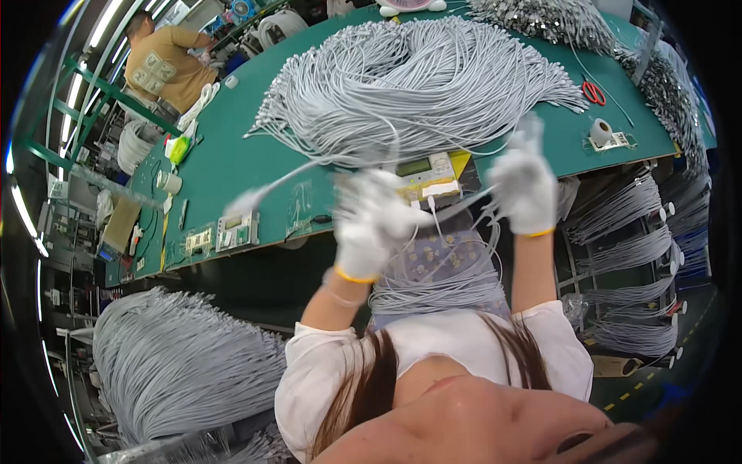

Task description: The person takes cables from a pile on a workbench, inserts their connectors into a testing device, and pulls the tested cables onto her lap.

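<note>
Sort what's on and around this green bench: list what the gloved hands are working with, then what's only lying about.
In hand:
left hand
right hand
grey cable stretched between them
cable pile
tester box

Lying about:
red scissors
tape roll
small meter
hanging cable bundles

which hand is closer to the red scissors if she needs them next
Right. The right hand is raised near the table's right end, where the red scissors lie; the left hand is further away, gripping grey cable.
</note>
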{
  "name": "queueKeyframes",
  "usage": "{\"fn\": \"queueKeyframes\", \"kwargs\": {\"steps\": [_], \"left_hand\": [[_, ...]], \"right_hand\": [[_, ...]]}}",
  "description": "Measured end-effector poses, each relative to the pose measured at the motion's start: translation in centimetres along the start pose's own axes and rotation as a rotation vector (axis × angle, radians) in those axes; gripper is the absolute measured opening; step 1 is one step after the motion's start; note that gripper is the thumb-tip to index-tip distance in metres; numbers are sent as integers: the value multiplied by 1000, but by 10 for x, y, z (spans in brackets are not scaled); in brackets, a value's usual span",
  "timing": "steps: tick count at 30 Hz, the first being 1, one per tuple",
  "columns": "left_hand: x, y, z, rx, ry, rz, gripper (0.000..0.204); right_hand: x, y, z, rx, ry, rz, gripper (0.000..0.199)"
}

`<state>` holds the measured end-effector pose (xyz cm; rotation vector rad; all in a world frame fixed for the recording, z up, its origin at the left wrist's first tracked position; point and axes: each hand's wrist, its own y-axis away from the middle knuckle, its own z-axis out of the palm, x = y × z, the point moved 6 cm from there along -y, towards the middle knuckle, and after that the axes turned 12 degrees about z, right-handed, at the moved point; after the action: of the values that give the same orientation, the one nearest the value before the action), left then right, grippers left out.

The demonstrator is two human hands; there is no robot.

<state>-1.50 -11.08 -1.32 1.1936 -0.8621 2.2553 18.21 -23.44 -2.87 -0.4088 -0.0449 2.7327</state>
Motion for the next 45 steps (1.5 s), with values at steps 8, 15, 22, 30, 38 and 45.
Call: {"fn": "queueKeyframes", "kwargs": {"steps": [8, 15, 22, 30, 38, 45], "left_hand": [[97, 38, -216, 429, 515, 346, 35], [77, 118, -320, 841, 487, 590, 29], [18, 153, -334, 933, 161, 98, 30], [-41, 63, -114, -63, -330, -353, 33], [-86, 76, -23, -328, 31, -705, 21], [-63, 39, -115, -516, -1636, -34, 19]], "right_hand": [[-199, 165, -138, -110, -18, -491, 22], [-214, 320, -368, 924, 29, -844, 20], [-214, 371, -445, 1200, 23, -774, 33], [-140, 126, -111, 894, 1358, -611, 40], [48, 16, -70, 584, 1220, 183, 20], [105, 1, -66, 578, 1151, 287, 39]]}}
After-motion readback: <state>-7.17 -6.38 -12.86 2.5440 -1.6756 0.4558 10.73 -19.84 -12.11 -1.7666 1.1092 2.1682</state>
